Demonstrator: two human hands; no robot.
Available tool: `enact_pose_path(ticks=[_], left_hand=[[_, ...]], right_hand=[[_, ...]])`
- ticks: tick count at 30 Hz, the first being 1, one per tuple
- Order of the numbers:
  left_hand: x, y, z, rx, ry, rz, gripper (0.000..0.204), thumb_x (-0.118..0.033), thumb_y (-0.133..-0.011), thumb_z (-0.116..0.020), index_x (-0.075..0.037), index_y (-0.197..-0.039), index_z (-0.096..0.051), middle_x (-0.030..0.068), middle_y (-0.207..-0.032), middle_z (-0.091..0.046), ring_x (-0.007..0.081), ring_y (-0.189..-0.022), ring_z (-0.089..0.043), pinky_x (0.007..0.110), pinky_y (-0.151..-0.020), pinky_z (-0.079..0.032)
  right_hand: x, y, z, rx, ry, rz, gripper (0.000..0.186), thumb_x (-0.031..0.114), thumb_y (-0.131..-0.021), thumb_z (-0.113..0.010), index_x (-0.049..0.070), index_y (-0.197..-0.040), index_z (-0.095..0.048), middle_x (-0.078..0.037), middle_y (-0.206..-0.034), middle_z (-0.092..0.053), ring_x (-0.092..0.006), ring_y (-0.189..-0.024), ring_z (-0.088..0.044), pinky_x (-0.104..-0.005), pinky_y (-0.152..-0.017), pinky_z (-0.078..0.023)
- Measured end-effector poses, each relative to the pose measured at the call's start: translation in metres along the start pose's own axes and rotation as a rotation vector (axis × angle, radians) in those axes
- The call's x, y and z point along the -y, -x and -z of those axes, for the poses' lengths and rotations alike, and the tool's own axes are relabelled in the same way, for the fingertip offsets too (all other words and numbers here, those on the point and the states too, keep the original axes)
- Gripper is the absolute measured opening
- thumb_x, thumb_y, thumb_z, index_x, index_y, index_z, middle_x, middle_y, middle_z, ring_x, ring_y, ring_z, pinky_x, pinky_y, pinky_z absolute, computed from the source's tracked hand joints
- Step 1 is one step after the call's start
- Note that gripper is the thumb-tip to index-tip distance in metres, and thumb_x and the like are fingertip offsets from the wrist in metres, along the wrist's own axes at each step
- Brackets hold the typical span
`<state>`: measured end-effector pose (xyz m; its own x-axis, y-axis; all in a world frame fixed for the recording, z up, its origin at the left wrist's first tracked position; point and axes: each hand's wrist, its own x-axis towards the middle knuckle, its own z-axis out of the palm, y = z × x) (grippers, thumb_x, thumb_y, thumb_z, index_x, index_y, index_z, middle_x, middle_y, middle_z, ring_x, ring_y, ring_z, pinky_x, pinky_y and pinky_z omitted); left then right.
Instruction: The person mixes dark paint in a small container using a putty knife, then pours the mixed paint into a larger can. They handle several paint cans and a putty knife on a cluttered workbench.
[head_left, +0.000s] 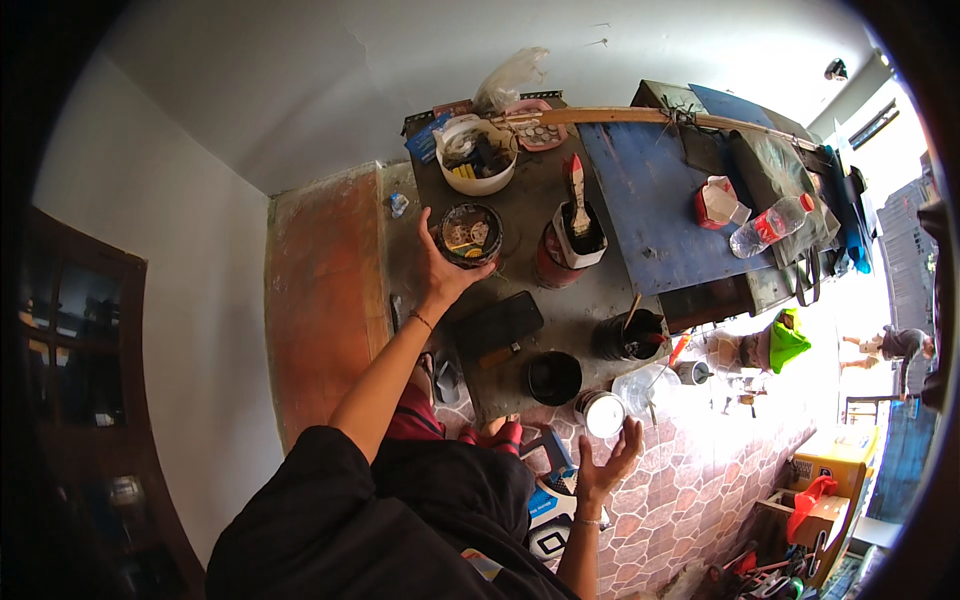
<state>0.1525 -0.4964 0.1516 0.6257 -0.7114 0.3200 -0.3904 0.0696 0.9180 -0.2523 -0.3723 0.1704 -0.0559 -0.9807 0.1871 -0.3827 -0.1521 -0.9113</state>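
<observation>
Black and round, the tub (471,236) at the far left of the counter (485,390) is best held level by the left hand (448,275) curled round its near side, while the right hand (608,467), spread and empty, should avoid bumping the white-topped can (604,414) nearby.

The round dark container (470,212) looks glossy at its rim. On the far side, the white tub (487,185) looks like smooth plastic, the translucent bag (512,80) beyond it thin, crinkled plastic. The paintbrush (576,185) has a shiny red handle and rough bristles. To the right, the bottle (772,226) is clear, glossy plastic, the blue sheet (645,195) scuffed. Nearest, the shirt (340,515) is matt black cloth.
</observation>
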Motion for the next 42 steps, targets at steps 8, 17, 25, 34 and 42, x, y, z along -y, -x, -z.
enact_pose_path(ticks=[8, 17, 25, 34, 42], left_hand=[[0.022, -0.038, 0.014, 0.173, -0.087, -0.065, 0.138, -0.021, -0.056, -0.102, -0.015, -0.162, -0.014, 0.0223, -0.132, -0.055, 0.0362, -0.119, -0.061, 0.048, -0.103, -0.051], [0.053, -0.069, 0.028, 0.421, 0.013, -0.042, 0.137, -0.021, -0.058, -0.102, -0.01, -0.161, -0.013, 0.0199, -0.139, -0.052, 0.0317, -0.127, -0.058, 0.046, -0.107, -0.049], [0.031, -0.034, 0.091, 0.301, -0.059, -0.203, 0.112, -0.021, -0.069, -0.096, -0.002, -0.156, -0.028, 0.0211, -0.145, -0.049, 0.0351, -0.135, -0.051, 0.045, -0.112, -0.045], [-0.029, -0.004, -0.055, 0.522, 0.014, -0.139, 0.129, -0.029, -0.064, -0.096, -0.001, -0.161, -0.016, 0.0316, -0.159, -0.028, 0.0495, -0.149, -0.028, 0.053, -0.121, -0.032], [-0.008, -0.009, -0.132, 0.439, 0.096, -0.042, 0.139, -0.018, -0.053, -0.101, -0.003, -0.162, -0.016, 0.0231, -0.142, -0.055, 0.0388, -0.129, -0.058, 0.045, -0.113, -0.045]], right_hand=[[0.15, -0.072, -0.095, -0.072, 0.016, 0.136, 0.083, 0.006, -0.082, -0.084, -0.003, -0.151, -0.039, -0.022, -0.147, -0.05, -0.0366, -0.14, -0.048, -0.0483, -0.119, -0.038], [0.155, -0.222, -0.2, -0.012, 0.597, 0.117, 0.115, 0.012, -0.07, -0.091, 0.001, -0.161, -0.022, -0.025, -0.141, -0.051, -0.0427, -0.133, -0.049, -0.0469, -0.114, -0.039], [0.15, -0.244, -0.209, 0.099, 0.741, 0.038, 0.121, 0.01, -0.068, -0.089, 0.006, -0.164, -0.016, -0.02, -0.12, -0.062, -0.041, -0.112, -0.061, -0.0462, -0.099, -0.05], [0.179, -0.283, -0.169, -0.007, 0.704, 0.097, 0.11, 0.009, -0.073, -0.085, 0.01, -0.162, -0.02, -0.022, -0.114, -0.064, -0.0432, -0.103, -0.066, -0.0505, -0.089, -0.052], [0.147, -0.332, -0.122, -0.031, 0.812, 0.025, 0.108, 0.019, -0.067, -0.089, 0.01, -0.155, -0.029, -0.02, -0.109, -0.07, -0.041, -0.101, -0.069, -0.0489, -0.09, -0.053]])
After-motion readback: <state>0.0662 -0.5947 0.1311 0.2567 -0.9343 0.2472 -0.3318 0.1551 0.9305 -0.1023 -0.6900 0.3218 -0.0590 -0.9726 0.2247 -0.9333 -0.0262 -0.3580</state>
